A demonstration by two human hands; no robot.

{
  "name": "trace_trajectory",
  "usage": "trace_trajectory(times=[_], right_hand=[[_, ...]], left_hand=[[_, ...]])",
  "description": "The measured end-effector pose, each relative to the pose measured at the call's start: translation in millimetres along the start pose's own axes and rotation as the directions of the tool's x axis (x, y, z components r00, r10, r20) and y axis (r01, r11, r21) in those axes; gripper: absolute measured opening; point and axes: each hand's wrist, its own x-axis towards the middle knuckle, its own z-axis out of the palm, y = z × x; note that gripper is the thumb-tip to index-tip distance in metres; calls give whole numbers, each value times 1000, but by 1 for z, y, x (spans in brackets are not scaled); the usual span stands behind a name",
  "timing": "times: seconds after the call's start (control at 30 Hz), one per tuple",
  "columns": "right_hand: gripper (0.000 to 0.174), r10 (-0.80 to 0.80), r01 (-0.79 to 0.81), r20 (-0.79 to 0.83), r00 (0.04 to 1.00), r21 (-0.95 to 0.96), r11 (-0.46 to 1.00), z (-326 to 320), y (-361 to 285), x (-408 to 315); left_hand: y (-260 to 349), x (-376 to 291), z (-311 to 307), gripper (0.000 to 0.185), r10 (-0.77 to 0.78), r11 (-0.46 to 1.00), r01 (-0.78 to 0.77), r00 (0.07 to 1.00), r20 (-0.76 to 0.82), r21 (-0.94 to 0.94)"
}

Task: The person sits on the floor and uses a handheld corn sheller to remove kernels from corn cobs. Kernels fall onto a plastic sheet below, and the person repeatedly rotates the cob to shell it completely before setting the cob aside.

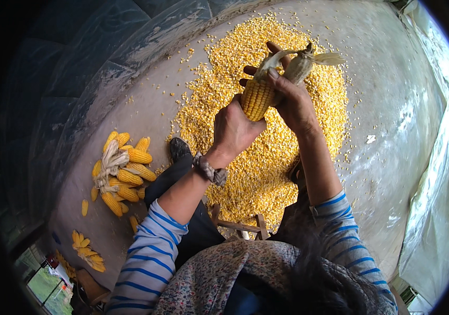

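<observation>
An ear of yellow corn [256, 99] is held up over the loose kernels, tilted, with dry husk at its far end. My left hand [233, 128] wraps around the near end of the ear. My right hand [296, 103] grips at its far side, thumb pressed near the husk and fingers spread behind. Against the right palm lies a pale piece that looks like a bare corn cob [298, 70], with a dry husk tuft [326, 59] at its tip. The fingers partly hide where the two pieces meet. Below spreads a wide heap of corn kernels [232, 71].
Several ears of corn [128, 177] tied by their husks lie left of my leg, with a smaller bunch [87, 250] behind. A wooden stool or frame [240, 225] stands between my legs. Plastic sheeting [439, 189] hangs at the right; dark sheeting [86, 59] borders the left.
</observation>
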Motion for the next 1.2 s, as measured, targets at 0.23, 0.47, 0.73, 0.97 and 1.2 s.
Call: trace_trajectory(times=[0.23, 0.47, 0.73, 0.97, 1.2], right_hand=[[39, -68, 31, -239, 969, -155, 987, 2, 20, -3], [18, -203, 45, -508, 837, -306, 951, 0, 19, -2], [53, -54, 58, -227, 972, 15, 998, -7, 4, -1], [26, -165, -68, -459, 873, -449, 891, 16, 13, -6], [21, -191, -14, -485, 853, -387, 922, -3, 20, -6]], left_hand=[[10, -3, 13, 38, 9, 977, 7, 997, -75, 211], [16, -2, 4, 20, -72, 769, 352, 877, 476, -533], [-5, 5, 10, 31, 4, 997, 3, 995, 99, -72], [-15, 1, 31, 31, 2, 1000, -1, 990, 142, -11], [10, -6, 9, 14, -158, 713, 509, 786, 597, -482]])
